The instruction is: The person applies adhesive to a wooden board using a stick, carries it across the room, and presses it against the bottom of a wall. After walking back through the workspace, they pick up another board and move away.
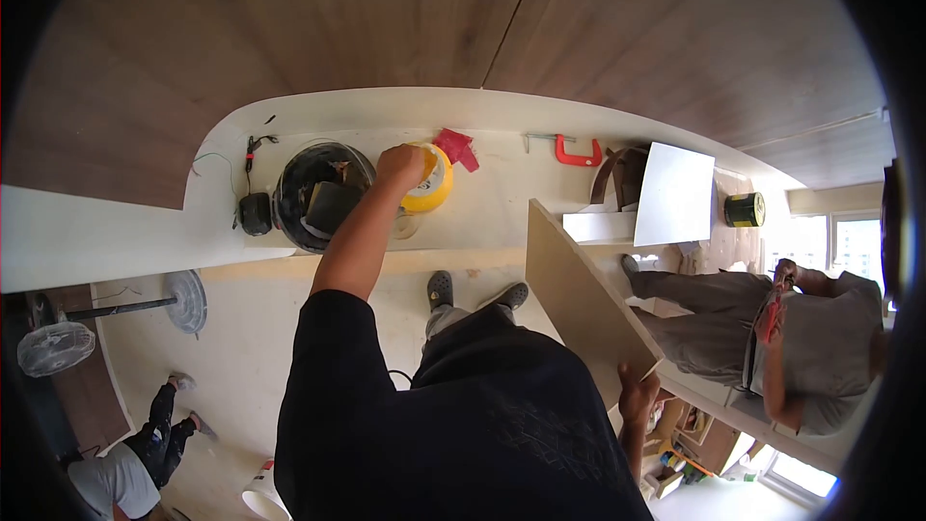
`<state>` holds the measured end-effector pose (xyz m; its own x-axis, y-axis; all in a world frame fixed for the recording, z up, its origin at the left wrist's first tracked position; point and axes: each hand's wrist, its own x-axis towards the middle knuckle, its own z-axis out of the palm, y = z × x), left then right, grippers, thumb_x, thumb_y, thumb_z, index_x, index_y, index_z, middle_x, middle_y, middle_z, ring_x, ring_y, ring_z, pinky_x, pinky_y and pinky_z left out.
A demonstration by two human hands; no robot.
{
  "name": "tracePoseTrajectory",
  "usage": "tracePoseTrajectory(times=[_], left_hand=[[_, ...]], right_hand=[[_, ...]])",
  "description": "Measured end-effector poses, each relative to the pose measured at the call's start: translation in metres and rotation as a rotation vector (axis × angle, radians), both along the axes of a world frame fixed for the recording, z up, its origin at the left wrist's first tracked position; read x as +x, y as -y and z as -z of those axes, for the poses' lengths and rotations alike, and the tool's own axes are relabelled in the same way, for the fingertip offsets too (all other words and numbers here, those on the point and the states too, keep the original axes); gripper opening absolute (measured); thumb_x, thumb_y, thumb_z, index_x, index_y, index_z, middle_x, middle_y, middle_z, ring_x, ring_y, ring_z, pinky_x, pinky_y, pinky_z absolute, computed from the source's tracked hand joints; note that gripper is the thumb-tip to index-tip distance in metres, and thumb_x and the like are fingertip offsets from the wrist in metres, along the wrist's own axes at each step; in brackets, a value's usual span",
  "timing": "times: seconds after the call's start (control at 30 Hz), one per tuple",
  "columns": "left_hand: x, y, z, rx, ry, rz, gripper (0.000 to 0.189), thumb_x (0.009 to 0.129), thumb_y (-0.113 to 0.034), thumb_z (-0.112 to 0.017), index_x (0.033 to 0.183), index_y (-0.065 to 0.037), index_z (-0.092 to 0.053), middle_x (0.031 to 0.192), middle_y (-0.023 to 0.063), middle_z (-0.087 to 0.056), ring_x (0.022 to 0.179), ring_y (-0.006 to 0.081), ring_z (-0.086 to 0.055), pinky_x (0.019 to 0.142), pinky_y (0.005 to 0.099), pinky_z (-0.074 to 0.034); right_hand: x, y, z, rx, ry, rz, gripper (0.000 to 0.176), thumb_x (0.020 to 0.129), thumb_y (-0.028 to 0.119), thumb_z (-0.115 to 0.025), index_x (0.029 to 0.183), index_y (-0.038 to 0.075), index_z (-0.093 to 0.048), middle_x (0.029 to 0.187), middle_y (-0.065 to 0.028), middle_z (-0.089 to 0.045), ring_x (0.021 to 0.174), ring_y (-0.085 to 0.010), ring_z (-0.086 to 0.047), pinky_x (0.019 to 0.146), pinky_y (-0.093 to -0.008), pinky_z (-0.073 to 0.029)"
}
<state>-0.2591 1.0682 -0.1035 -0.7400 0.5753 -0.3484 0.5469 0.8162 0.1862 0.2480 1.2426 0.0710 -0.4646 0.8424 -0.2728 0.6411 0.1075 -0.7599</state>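
Note:
My left hand (400,169) reaches forward, closed, over the left side of a round yellow container (431,191) on the pale counter (492,188). What its fingers grip is hidden from me. A black bucket (289,183) with scraps inside stands just left of that hand. Down at the right, my right hand (637,396) is closed round the lower corner of a flat light-brown board (584,299). The board slants up toward the counter's front edge. Crumpled red material (457,148) lies behind the yellow container.
A red clamp (579,150), a white panel (675,195) and a green-black can (744,210) are to the right. One person (820,347) stands at right holding a red tool; another (130,473) is lower left. A dusty pedestal fan (58,349) lies at left. Wood-grain panels (386,19) hang above.

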Motion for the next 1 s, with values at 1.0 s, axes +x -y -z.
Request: tracePoseTrajectory(times=[1.0], left_hand=[[-0.075, -0.019, 0.101, -0.383, -0.055, 1.096, 0.029, 0.071, -0.024, -0.068, 0.094, -0.007, -0.069, 0.096, 0.0124, -0.068, 0.09, 0.0261, -0.065, 0.078, 0.0351, -0.051]], right_hand=[[0.024, 0.015, 0.0, 0.04, -0.039, 0.03, 0.04, 0.081, 0.027, -0.068, 0.111, 0.002, -0.061, 0.09, -0.0197, -0.065, 0.083, -0.0317, -0.063, 0.078, -0.0379, -0.048]])
